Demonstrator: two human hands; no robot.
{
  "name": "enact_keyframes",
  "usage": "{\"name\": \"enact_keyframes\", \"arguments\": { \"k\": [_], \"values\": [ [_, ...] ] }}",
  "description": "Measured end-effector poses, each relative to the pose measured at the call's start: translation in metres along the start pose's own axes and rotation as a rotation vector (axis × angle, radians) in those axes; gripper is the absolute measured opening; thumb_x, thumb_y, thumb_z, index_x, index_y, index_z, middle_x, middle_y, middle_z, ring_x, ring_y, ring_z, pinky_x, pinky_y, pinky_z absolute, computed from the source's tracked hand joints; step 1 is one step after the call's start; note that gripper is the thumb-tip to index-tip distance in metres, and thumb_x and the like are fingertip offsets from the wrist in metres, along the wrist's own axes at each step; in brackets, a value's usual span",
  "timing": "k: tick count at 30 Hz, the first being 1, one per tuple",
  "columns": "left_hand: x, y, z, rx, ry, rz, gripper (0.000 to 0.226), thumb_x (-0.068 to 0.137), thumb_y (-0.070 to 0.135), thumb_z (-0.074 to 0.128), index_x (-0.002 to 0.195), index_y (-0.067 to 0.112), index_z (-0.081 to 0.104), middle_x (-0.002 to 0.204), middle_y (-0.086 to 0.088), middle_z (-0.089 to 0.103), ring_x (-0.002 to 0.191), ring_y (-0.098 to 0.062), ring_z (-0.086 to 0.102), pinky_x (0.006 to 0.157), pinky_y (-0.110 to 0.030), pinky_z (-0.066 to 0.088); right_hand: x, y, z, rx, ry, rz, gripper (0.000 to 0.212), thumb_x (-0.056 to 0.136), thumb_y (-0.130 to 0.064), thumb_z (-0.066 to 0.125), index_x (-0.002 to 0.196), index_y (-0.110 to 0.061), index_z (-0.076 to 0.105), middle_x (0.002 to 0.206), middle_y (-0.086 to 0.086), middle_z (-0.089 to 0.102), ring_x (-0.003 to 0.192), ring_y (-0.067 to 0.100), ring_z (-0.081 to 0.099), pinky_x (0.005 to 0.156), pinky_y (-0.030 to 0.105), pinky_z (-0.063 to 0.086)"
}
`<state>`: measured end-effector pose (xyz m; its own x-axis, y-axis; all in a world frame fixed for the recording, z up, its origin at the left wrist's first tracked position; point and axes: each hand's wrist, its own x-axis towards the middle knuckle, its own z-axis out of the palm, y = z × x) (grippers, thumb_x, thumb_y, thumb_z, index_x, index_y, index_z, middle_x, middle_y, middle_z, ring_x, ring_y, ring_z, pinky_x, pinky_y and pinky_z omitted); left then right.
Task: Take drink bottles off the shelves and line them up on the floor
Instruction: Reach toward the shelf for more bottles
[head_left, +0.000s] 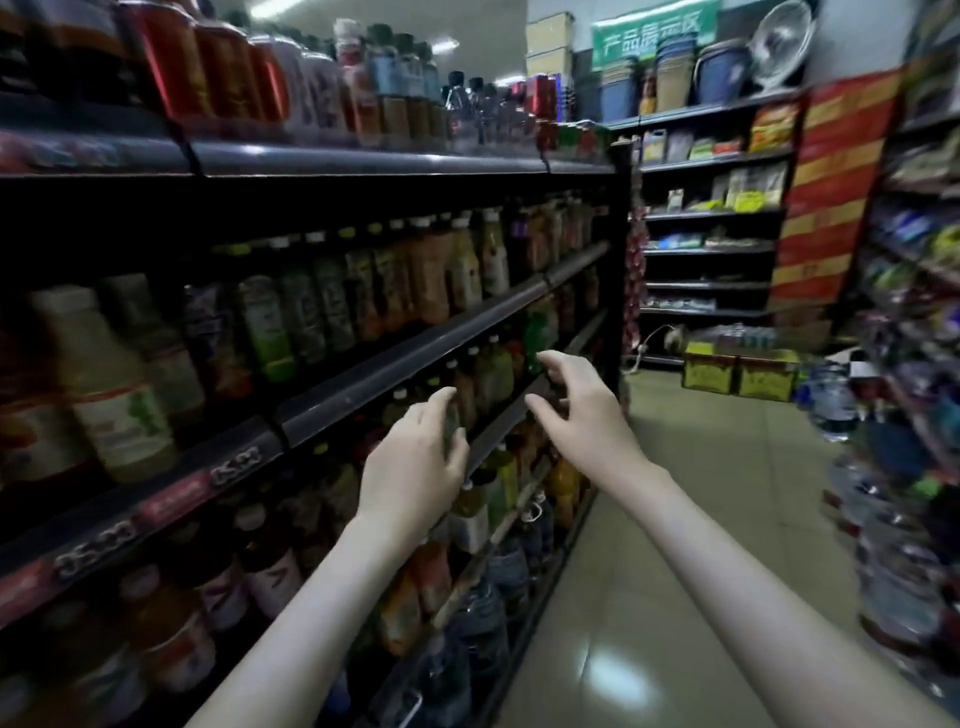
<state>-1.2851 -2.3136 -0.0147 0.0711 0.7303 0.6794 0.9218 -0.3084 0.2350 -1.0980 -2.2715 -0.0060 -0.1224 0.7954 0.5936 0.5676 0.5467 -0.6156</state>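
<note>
Dark shelves (415, 358) along the left of the aisle carry rows of drink bottles. My left hand (415, 462) reaches into the third shelf from the top, its thumb and fingers curled round a greenish bottle (451, 427) that stands among the others. My right hand (576, 410) hovers just to the right, in front of the shelf edge. Its fingers are spread and curved and hold nothing. It is close to a bright green bottle (540, 332) one shelf up. The picture is blurred by motion.
The tiled aisle floor (675, 519) runs ahead on the right. Yellow crates (737, 374) with packed water sit at the aisle's far end. Stacked goods and water bottles (893, 545) crowd the right side. Large water jugs (483, 623) fill the bottom shelf.
</note>
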Motion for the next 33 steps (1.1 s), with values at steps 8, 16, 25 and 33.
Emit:
{"name": "enact_keyframes", "arguments": {
  "k": [8, 16, 25, 33],
  "values": [
    [0.092, 0.115, 0.149, -0.076, 0.023, -0.034, 0.047, 0.098, 0.033, 0.045, 0.143, 0.022, 0.037, 0.125, 0.003, 0.055, 0.104, -0.014, 0.058, 0.065, -0.024, 0.047, 0.062, 0.148, -0.101, -0.056, 0.027, -0.01, 0.052, 0.094, -0.027, 0.057, 0.143, -0.024, 0.037, 0.141, -0.008, 0.04, 0.129, 0.008, 0.04, 0.104, 0.036, 0.042],
    [0.162, 0.143, 0.248, -0.042, -0.081, -0.115, 0.049, 0.098, 0.035, 0.044, 0.145, 0.025, 0.033, 0.131, 0.004, 0.052, 0.11, -0.013, 0.055, 0.077, -0.03, 0.051, 0.13, 0.251, -0.112, 0.002, -0.054, 0.014, 0.051, 0.094, -0.028, 0.057, 0.142, -0.024, 0.039, 0.14, -0.008, 0.04, 0.124, 0.007, 0.042, 0.101, 0.033, 0.044],
    [0.283, 0.073, 0.37, 0.069, -0.036, -0.279, 0.053, 0.097, 0.036, 0.045, 0.148, 0.028, 0.029, 0.133, 0.003, 0.047, 0.108, -0.016, 0.055, 0.072, -0.028, 0.051, 0.267, 0.367, -0.052, 0.054, -0.219, -0.043, 0.055, 0.096, -0.031, 0.053, 0.146, -0.03, 0.029, 0.143, -0.014, 0.036, 0.118, 0.0, 0.042, 0.092, 0.025, 0.048],
    [0.411, -0.009, 0.421, 0.201, 0.231, -0.427, 0.048, 0.095, 0.023, 0.052, 0.143, 0.027, 0.042, 0.147, -0.008, 0.036, 0.132, -0.025, 0.038, 0.091, -0.036, 0.05, 0.443, 0.422, 0.007, 0.196, -0.345, -0.122, 0.072, 0.094, -0.028, 0.057, 0.15, -0.035, 0.011, 0.144, -0.009, 0.034, 0.12, 0.003, 0.044, 0.099, 0.033, 0.048]
  ]
}}
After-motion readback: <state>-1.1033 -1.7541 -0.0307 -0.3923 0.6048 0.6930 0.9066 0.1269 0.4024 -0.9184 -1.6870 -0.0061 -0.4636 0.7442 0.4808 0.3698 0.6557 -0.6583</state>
